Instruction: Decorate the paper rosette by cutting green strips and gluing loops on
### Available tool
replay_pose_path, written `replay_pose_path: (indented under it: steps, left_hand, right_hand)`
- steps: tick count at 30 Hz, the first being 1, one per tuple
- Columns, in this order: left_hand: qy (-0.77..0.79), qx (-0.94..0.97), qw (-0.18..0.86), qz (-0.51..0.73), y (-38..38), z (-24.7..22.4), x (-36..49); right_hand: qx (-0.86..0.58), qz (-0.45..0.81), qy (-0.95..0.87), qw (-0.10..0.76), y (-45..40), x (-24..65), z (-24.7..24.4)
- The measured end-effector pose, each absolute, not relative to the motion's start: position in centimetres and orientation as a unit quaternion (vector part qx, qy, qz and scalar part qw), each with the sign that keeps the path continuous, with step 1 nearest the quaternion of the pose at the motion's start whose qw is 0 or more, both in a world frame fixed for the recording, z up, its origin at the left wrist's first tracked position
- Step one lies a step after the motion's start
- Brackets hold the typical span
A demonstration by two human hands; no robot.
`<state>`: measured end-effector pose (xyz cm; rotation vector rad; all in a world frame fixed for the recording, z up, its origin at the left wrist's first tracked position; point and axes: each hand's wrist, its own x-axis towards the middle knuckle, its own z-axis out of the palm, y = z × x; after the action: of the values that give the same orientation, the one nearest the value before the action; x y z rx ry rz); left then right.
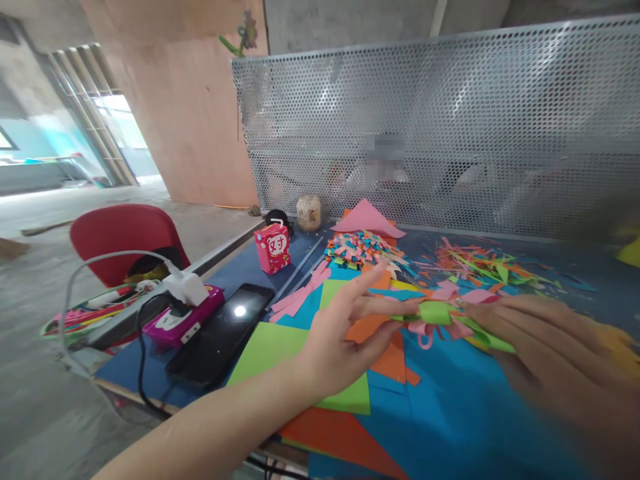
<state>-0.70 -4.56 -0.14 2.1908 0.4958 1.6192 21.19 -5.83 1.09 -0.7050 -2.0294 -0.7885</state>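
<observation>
A craft piece (435,315) of curled green, pink and yellow paper strips is held between my two hands above blue paper. My left hand (345,330) pinches its left end between thumb and fingers, with the index finger raised. At its right end my right hand (545,340) grips the strips, its fingers pressed together. Beneath and around the hands lie a green sheet (273,350), an orange sheet (340,437) and a blue sheet (450,400). Pink strips (303,293) lie left of the hands.
Behind the hands sit a pile of small cut pieces (363,248), shredded scraps (490,263) and a pink sheet (367,217). Further left are a phone (220,337), a purple power strip (187,323) with cables, and a pink box (273,250). A perforated metal panel (425,127) stands behind.
</observation>
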Motion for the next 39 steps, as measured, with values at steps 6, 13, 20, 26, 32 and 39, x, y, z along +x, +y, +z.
replay_pose_path:
  steps: [6,13,20,26,32,39]
  left_hand:
    - [0.235,0.773,0.069,0.585,-4.4,0.3,-1.2]
    - [0.239,0.692,0.114,0.672,-3.6,0.7,-1.3]
    - [0.292,0.621,0.255,0.681,-2.9,0.9,-1.5]
    - [0.302,0.608,0.278,0.68,-2.6,0.7,-1.6]
    - [0.301,0.648,0.303,0.631,-2.6,0.9,-1.7]
    - [0.307,0.701,0.357,0.535,-3.1,1.0,-1.0]
  right_hand:
    - [-0.248,-0.368,-0.804,0.396,-5.2,21.1,1.2]
    - [-0.25,-0.359,-0.806,0.398,-4.9,21.2,0.9]
    - [-0.263,-0.343,-0.798,0.42,-4.7,21.1,0.7]
    - [-0.299,-0.244,-0.785,0.484,-4.7,20.5,0.5]
    - [-0.36,-0.115,-0.782,0.496,-4.7,20.0,0.6]
    - [-0.381,-0.04,-0.78,0.496,-4.4,19.9,-0.1]
